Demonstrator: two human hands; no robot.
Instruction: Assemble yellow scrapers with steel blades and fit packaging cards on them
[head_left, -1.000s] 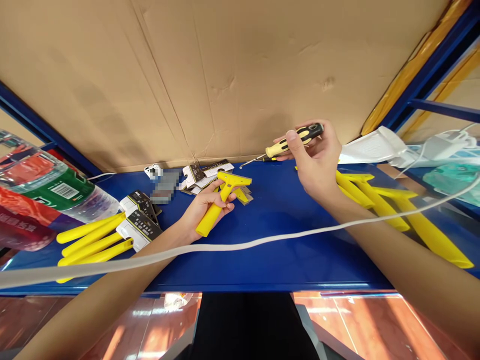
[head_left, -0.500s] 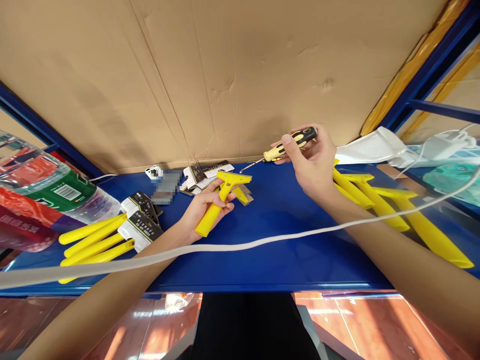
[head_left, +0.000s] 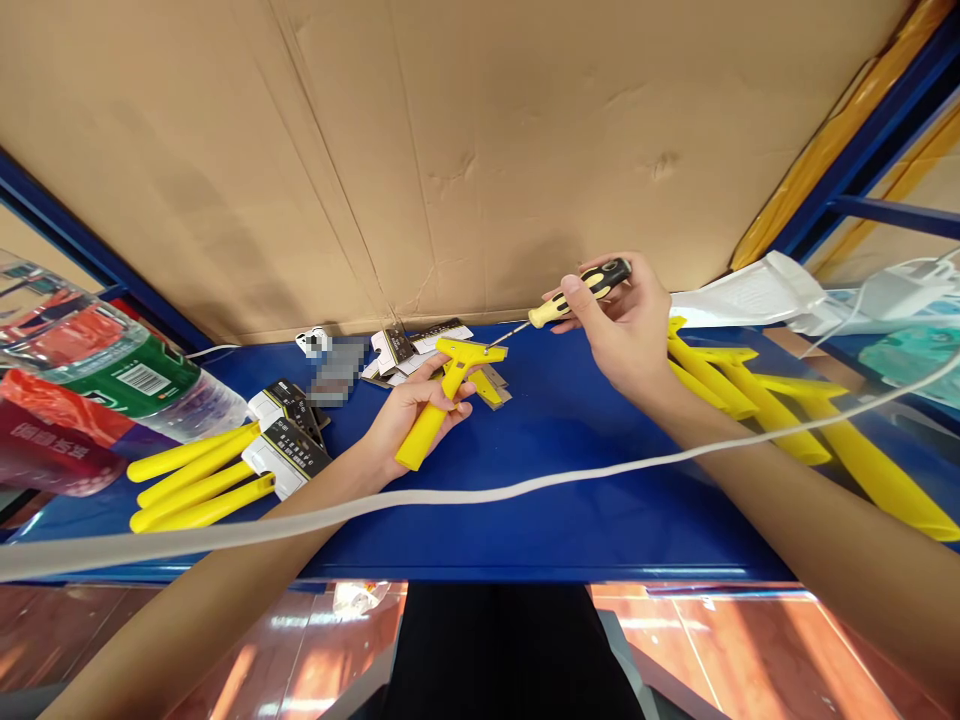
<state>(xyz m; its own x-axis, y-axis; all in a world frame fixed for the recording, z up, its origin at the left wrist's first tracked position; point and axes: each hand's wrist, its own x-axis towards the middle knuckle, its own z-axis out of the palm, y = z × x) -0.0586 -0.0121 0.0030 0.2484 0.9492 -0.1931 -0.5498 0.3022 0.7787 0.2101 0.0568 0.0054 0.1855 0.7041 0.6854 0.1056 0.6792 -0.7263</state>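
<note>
My left hand (head_left: pixel 394 425) is closed around a yellow T-shaped scraper (head_left: pixel 426 425), its wide head turned up and away from me. In my right hand (head_left: pixel 634 325) is a screwdriver (head_left: pixel 553 310) with a yellow and black handle. Its thin shaft slants down to the left, and the tip meets the right part of the scraper's head. Just behind the scraper lies another yellow piece (head_left: pixel 491 388), partly covered, with thin flat parts under it. Printed cards (head_left: pixel 397 355) lie beyond my left fingers.
Yellow handles (head_left: pixel 199 465) and black-and-white cards (head_left: pixel 289 455) lie left on the blue shelf (head_left: pixel 525 540). More yellow scrapers (head_left: pixel 772 410) rest right. A large bottle (head_left: pixel 142 375) stands far left. A white cable (head_left: pixel 487 495) crosses above my forearms; cardboard (head_left: pixel 525 150) forms the back.
The screwdriver's tip has moved from just above the scraper's head down onto it. Both hands keep their grip, and the whole view has shifted slightly.
</note>
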